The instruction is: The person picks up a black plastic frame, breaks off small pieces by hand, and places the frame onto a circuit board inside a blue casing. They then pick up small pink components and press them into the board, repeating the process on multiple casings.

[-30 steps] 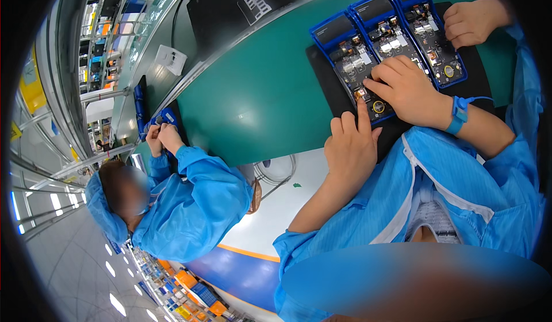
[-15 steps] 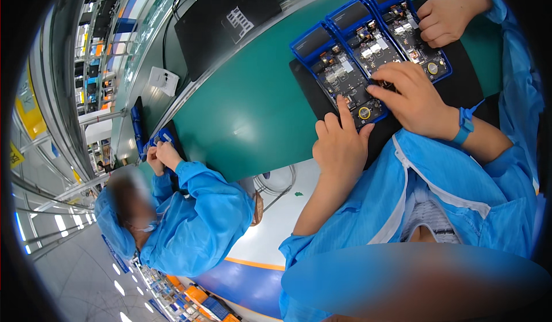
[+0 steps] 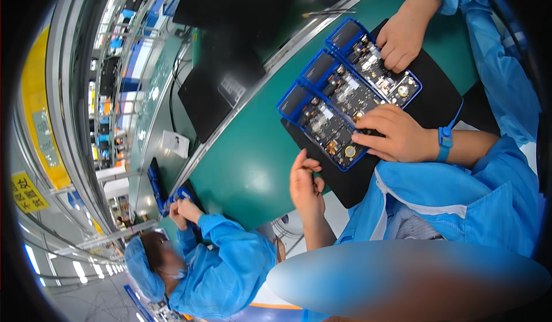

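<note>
- Curled loosely, the bare left hand (image 3: 306,183) hung over the edge of the green table top (image 3: 247,161), thumb and forefinger nearly meeting; whether anything tiny sat between them could not be made out.
- Its forearm ran down behind a smooth blurred patch that hid the bottom of the view.
- Just right of it lay the black rectangular mat (image 3: 359,187), its far corner covered by sleeves.
- On the mat, the right hand (image 3: 397,136), wearing a blue wrist strap (image 3: 444,143), rested with fingers stretched and close together, closed on nothing visible.
- Those fingers lay across the nearest blue plastic tray holding a circuit board (image 3: 322,129) and reached onto the middle blue tray (image 3: 345,92), hiding the parts beneath them.
- The far blue tray (image 3: 368,57) stood touching the middle one, three in a row aslant on the mat.
- A third hand in a blue sleeve (image 3: 402,34) pressed on that far tray; its owner was cut off at the rim.
- Beyond the table's edge a black flat panel (image 3: 221,94) lay, its white label too small to read.
- Lower left, a co-worker in a blue gown and cap (image 3: 221,267) bent over a small blue object (image 3: 181,195), mostly hidden by that person's hands.
</note>
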`<state>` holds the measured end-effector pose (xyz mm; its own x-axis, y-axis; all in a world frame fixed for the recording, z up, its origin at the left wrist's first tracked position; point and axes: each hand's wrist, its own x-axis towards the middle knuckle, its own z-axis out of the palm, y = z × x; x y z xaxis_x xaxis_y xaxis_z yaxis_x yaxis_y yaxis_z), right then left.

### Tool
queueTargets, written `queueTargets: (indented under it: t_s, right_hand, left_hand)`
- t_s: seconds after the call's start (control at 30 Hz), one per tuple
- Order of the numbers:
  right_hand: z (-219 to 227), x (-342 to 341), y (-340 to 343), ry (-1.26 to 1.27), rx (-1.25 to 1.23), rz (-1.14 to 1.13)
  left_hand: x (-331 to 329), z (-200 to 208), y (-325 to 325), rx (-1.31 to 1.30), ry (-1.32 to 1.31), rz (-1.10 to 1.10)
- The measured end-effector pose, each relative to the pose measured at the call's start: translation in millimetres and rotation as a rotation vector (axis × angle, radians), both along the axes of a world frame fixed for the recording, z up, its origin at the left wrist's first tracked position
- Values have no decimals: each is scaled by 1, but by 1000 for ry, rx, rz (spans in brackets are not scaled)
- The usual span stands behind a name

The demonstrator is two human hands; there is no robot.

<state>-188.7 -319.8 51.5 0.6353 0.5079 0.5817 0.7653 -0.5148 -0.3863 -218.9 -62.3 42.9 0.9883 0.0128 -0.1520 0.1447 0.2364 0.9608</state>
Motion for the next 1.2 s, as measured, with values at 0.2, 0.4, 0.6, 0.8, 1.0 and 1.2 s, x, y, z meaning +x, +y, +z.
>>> queueTargets:
  t_s: [0.2, 0.4, 0.6, 0.8, 1.0, 1.2]
  right_hand:
    - [20, -4, -26, -35, 89, 38]
    - [71, 12, -79, -313, 88, -332]
    - [121, 103, -90, -53, 356, -483]
    - [84, 234, -134, -10, -264, -745]
    - [33, 305, -158, 160, -704, -894]
    - [11, 278, -118, 84, -842, -112]
  left_hand:
    - [38, -8, 23, 84, -86, 269]
    - [98, -13, 29, 425, -143, 241]
    - [162, -33, 43, 1108, -647, 399]
    - [204, -26, 39, 1320, -908, 429]
    - [234, -28, 29, 1492, -936, 299]
    - [231, -31, 42, 1561, -750, 307]
